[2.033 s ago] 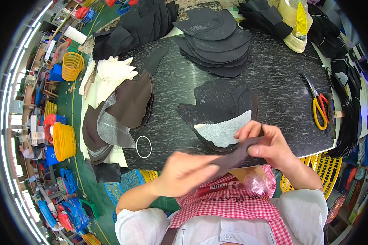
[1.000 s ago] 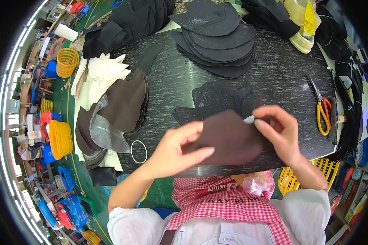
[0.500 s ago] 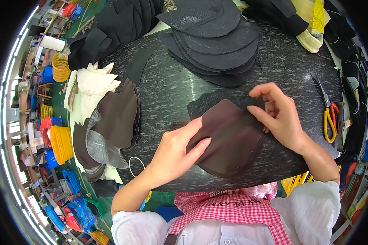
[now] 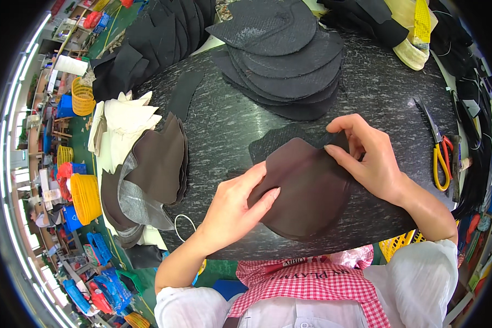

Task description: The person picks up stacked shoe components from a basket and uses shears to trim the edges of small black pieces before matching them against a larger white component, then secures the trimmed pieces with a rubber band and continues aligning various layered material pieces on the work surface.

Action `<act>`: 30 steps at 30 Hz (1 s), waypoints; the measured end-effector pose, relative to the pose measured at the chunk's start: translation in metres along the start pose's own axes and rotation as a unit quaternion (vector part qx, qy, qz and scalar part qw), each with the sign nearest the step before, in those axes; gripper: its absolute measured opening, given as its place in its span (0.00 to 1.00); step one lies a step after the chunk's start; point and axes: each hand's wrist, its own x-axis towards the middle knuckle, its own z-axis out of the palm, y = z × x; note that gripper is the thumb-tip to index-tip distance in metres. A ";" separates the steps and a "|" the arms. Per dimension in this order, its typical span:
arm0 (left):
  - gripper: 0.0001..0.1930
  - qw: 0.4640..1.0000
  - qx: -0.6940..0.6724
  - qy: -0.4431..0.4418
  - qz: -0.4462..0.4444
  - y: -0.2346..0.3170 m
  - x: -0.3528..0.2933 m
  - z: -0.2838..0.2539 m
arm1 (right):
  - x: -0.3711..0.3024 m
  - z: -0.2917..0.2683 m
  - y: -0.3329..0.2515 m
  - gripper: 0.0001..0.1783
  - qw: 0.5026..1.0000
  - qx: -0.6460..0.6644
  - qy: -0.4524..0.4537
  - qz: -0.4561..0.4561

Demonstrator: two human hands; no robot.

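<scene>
A dark brown leather-like piece (image 4: 308, 188) with a rounded lower edge lies at the front of the table, between my hands. My left hand (image 4: 237, 205) grips its left edge, thumb on top and the other fingers partly hidden. At its upper right corner, my right hand (image 4: 369, 158) pinches the dark edge between thumb and forefinger; the remaining fingers curl behind. Just beyond the brown piece, a black textured piece (image 4: 273, 141) shows, partly covered by it. Farther off rests a stack of black rounded pieces (image 4: 295, 54).
Left of my hands lie stacked brown pieces (image 4: 158, 161), white pieces (image 4: 125, 123) and a black strip (image 4: 184, 95). Black pieces (image 4: 155, 44) pile up at the far left. Scissors (image 4: 438, 147) with yellow and red handles lie on the right. A yellow basket (image 4: 399, 245) stands below the table edge.
The brown piece has flattened and smoothed slightly under my hands. Both hands keep their hold and have shifted only a little; the whole view has moved slightly.
</scene>
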 end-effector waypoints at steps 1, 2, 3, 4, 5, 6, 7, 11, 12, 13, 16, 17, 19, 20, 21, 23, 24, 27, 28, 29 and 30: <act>0.19 1.000 -0.003 0.006 -0.002 -0.001 0.000 0.001 | 0.000 0.000 0.000 0.15 1.000 0.001 0.000 0.000; 0.19 1.000 -0.007 0.011 -0.004 -0.001 0.001 0.001 | 0.001 0.000 -0.001 0.15 1.000 -0.003 -0.003 0.002; 0.19 1.000 -0.007 0.011 -0.005 -0.002 0.002 0.002 | 0.001 0.001 0.000 0.15 1.000 -0.007 -0.006 0.004; 0.19 1.000 0.001 0.010 0.002 -0.001 0.003 0.002 | 0.002 0.002 0.000 0.15 1.000 -0.007 -0.006 0.005; 0.18 1.000 0.008 0.009 0.008 -0.001 0.004 0.002 | 0.002 0.002 0.001 0.15 0.999 -0.030 -0.003 -0.020; 0.18 1.000 0.007 0.008 0.008 0.000 0.005 0.002 | 0.003 0.003 0.001 0.14 0.998 -0.053 0.000 -0.045; 0.18 1.000 0.021 0.009 0.008 0.002 0.005 0.002 | 0.003 0.005 0.002 0.14 0.998 -0.053 0.000 -0.044; 0.19 0.992 0.093 0.045 0.076 -0.009 0.005 0.006 | 0.016 -0.004 0.009 0.15 0.945 -0.257 0.055 -0.193; 0.19 0.992 0.095 0.052 0.069 -0.008 0.003 0.005 | 0.022 -0.007 0.011 0.16 0.937 -0.267 0.088 -0.205; 0.20 0.993 0.101 0.033 0.060 -0.006 0.004 0.004 | 0.020 0.001 0.005 0.16 0.946 -0.161 0.076 -0.269; 0.23 0.990 0.135 0.018 0.042 -0.001 0.001 0.003 | 0.001 0.031 -0.013 0.12 0.930 -0.110 -0.140 -0.320; 0.23 0.987 0.153 0.022 0.053 0.002 0.000 -0.001 | 0.001 0.042 -0.007 0.12 0.949 -0.083 -0.121 -0.281; 0.25 0.992 0.106 0.067 0.030 -0.005 -0.006 -0.012 | -0.003 0.042 -0.008 0.12 0.947 -0.094 -0.132 -0.279; 0.24 0.996 0.053 0.066 -0.018 -0.007 -0.007 -0.019 | -0.003 0.042 -0.008 0.12 0.946 -0.107 -0.137 -0.274; 0.24 0.996 0.039 0.076 -0.017 -0.012 -0.010 -0.018 | -0.001 0.041 -0.009 0.13 0.944 -0.114 -0.141 -0.276; 0.24 0.995 0.026 0.090 -0.015 -0.016 -0.011 -0.016 | -0.003 0.042 -0.009 0.14 0.942 -0.122 -0.143 -0.279; 0.24 0.996 0.017 0.088 -0.025 -0.015 -0.010 -0.017 | -0.003 0.043 -0.009 0.16 0.941 -0.134 -0.142 -0.276; 0.24 0.996 0.024 0.085 -0.026 -0.014 -0.007 -0.018 | -0.003 0.042 -0.014 0.21 0.923 -0.200 -0.141 -0.298; 0.24 0.996 0.041 0.084 -0.016 -0.014 -0.006 -0.019 | -0.002 0.042 -0.014 0.21 0.922 -0.200 -0.143 -0.300; 0.24 0.995 0.040 0.086 -0.018 -0.015 -0.006 -0.018 | -0.001 0.042 -0.014 0.24 0.912 -0.223 -0.158 -0.305; 0.24 0.994 0.046 0.098 -0.006 -0.017 -0.006 -0.015 | -0.001 0.043 -0.015 0.27 0.902 -0.245 -0.174 -0.310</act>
